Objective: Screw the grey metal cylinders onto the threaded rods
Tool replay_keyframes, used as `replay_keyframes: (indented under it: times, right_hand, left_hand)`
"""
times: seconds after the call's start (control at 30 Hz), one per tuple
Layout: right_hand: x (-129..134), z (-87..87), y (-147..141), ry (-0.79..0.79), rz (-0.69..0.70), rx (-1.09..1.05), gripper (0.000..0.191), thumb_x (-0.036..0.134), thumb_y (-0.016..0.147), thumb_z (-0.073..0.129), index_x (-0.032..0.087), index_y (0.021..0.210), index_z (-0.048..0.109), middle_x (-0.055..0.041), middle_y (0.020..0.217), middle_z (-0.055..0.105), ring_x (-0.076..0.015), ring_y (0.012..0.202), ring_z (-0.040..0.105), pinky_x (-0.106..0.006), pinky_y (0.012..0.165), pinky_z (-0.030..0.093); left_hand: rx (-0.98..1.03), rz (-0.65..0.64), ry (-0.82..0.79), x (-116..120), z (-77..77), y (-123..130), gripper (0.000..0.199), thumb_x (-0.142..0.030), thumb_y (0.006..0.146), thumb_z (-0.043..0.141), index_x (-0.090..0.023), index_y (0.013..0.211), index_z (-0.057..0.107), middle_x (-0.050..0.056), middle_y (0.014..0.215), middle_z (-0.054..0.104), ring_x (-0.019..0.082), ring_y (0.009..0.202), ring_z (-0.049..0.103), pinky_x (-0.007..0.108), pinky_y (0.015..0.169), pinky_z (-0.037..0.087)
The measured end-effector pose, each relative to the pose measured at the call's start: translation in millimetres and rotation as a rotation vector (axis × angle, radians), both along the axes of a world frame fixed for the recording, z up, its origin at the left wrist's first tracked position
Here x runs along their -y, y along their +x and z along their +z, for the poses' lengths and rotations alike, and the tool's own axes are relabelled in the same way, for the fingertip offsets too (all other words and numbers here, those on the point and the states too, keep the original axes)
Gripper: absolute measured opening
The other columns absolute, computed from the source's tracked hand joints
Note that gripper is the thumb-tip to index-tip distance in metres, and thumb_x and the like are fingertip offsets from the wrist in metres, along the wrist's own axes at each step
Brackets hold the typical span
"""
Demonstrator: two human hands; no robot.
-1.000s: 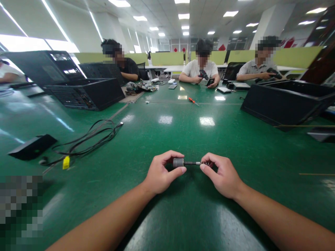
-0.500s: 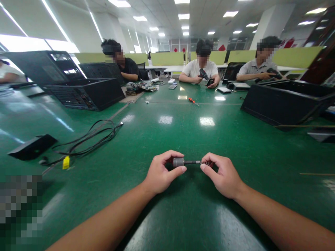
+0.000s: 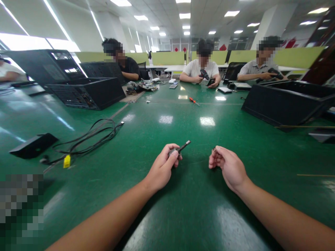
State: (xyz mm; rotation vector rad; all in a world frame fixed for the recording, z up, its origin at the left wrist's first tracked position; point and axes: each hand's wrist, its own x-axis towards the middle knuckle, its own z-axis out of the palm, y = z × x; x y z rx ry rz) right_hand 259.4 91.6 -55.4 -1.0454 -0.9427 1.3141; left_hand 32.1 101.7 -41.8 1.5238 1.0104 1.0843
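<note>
While the left hand [image 3: 160, 171] wraps thumb and fingers round a shafted cylinder [image 3: 173, 152], its shaft slanting up to the right, the likeliest trouble is a slip: a slack thumb could let the rounded body roll out. This part lies on the near side of the orange screwdriver [image 3: 192, 100], slightly to its left. The right hand [image 3: 232, 170], also nearer than the screwdriver but to its right, has thumb and forefinger pinched narrow on a small dark piece [image 3: 214, 149] — too hidden to identify — and anything so little could drop if that pinch loosened. The bare shaft might also take a knock if swung into something hard.

For moving, green tabletop [image 3: 157, 134] spans the stretch from both hands to the screwdriver. Nearer than the screwdriver and well left, a looped cable [image 3: 111, 133] could snag a wide sweep; well to its right, the edges of a black case [image 3: 288, 106] limit reach. The table's near edge cannot be made out.
</note>
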Motion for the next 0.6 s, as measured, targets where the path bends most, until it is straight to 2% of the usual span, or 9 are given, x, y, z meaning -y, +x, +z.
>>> replay_keyframes:
  times: [0.07, 0.13, 0.23, 0.3, 0.4, 0.47, 0.53, 0.6]
  right_hand:
    - [0.5, 0.1, -0.6, -0.008, 0.009, -0.018, 0.034, 0.049, 0.086, 0.058, 0.017, 0.074, 0.059, -0.0019, 0.060, 0.063, -0.0154, 0.052, 0.058, -0.028, 0.053, 0.045]
    - [0.5, -0.3, -0.7, -0.006, 0.013, -0.021, 0.034, 0.049, 0.086, 0.059, 0.017, 0.074, 0.059, -0.0020, 0.060, 0.063, -0.0155, 0.052, 0.058, -0.028, 0.053, 0.046]
    - [0.1, -1.2, -0.5, 0.006, 0.029, -0.012, 0.035, 0.050, 0.085, 0.059, 0.017, 0.075, 0.059, -0.0020, 0.060, 0.063, -0.0156, 0.053, 0.058, -0.028, 0.053, 0.046]
    - [0.0, -1.6, -0.6, 0.014, 0.048, -0.008, 0.035, 0.050, 0.085, 0.059, 0.017, 0.075, 0.059, -0.0021, 0.060, 0.063, -0.0156, 0.053, 0.058, -0.028, 0.053, 0.046]
    - [0.6, -1.4, -1.5, 0.029, 0.087, 0.000, 0.035, 0.050, 0.086, 0.058, 0.017, 0.076, 0.059, -0.0018, 0.061, 0.064, -0.0152, 0.053, 0.058, -0.028, 0.054, 0.046]
    - [1.4, -0.7, -2.7, 0.037, 0.110, 0.015, 0.034, 0.050, 0.087, 0.057, 0.017, 0.077, 0.059, -0.0014, 0.062, 0.064, -0.0146, 0.053, 0.058, -0.027, 0.054, 0.045]
    - [2.3, 0.3, -4.3, 0.041, 0.123, 0.036, 0.034, 0.049, 0.087, 0.058, 0.017, 0.077, 0.058, -0.0011, 0.063, 0.064, -0.0139, 0.052, 0.057, -0.026, 0.053, 0.044]
    - [3.0, 1.3, -5.8, 0.051, 0.131, 0.056, 0.033, 0.049, 0.086, 0.058, 0.017, 0.076, 0.058, -0.0012, 0.064, 0.065, -0.0131, 0.052, 0.057, -0.025, 0.053, 0.042]
  left_hand:
    - [0.087, 0.079, -0.047, -4.7, -2.2, -0.9, 0.044, -0.039, 0.092, 0.056, -0.014, 0.129, 0.055, 0.002, 0.082, 0.060, 0.013, 0.066, 0.052, 0.028, 0.064, 0.043]
    - [0.171, 0.140, -0.118, -8.8, -3.2, -2.3, 0.050, -0.036, 0.085, 0.065, -0.012, 0.129, 0.058, 0.003, 0.082, 0.062, 0.012, 0.066, 0.053, 0.027, 0.062, 0.042]
    - [0.248, 0.216, -0.191, -10.4, 0.6, -4.5, 0.042, -0.032, 0.075, 0.074, -0.012, 0.111, 0.067, 0.005, 0.088, 0.066, 0.015, 0.077, 0.062, 0.025, 0.064, 0.044]
    - [0.253, 0.269, -0.181, -7.2, 7.3, -6.8, 0.036, -0.030, 0.072, 0.078, -0.014, 0.102, 0.067, 0.005, 0.093, 0.069, 0.017, 0.087, 0.066, 0.026, 0.073, 0.048]
    - [0.159, 0.302, -0.122, 2.9, 20.5, -15.4, 0.036, -0.029, 0.069, 0.082, -0.015, 0.097, 0.064, 0.007, 0.098, 0.072, 0.019, 0.095, 0.068, 0.032, 0.089, 0.051]
    - [0.058, 0.299, -0.100, 12.8, 28.9, -28.5, 0.047, -0.031, 0.068, 0.083, -0.017, 0.109, 0.062, 0.008, 0.104, 0.073, 0.022, 0.099, 0.069, 0.036, 0.095, 0.051]
    - [-0.080, 0.311, -0.085, 25.8, 34.4, -50.6, 0.065, -0.037, 0.070, 0.082, -0.021, 0.127, 0.054, 0.009, 0.109, 0.073, 0.026, 0.102, 0.070, 0.043, 0.097, 0.051]
    - [-0.268, 0.355, -0.035, 42.3, 35.7, -82.8, 0.073, -0.043, 0.070, 0.081, -0.023, 0.133, 0.050, 0.008, 0.110, 0.074, 0.029, 0.101, 0.070, 0.049, 0.100, 0.050]
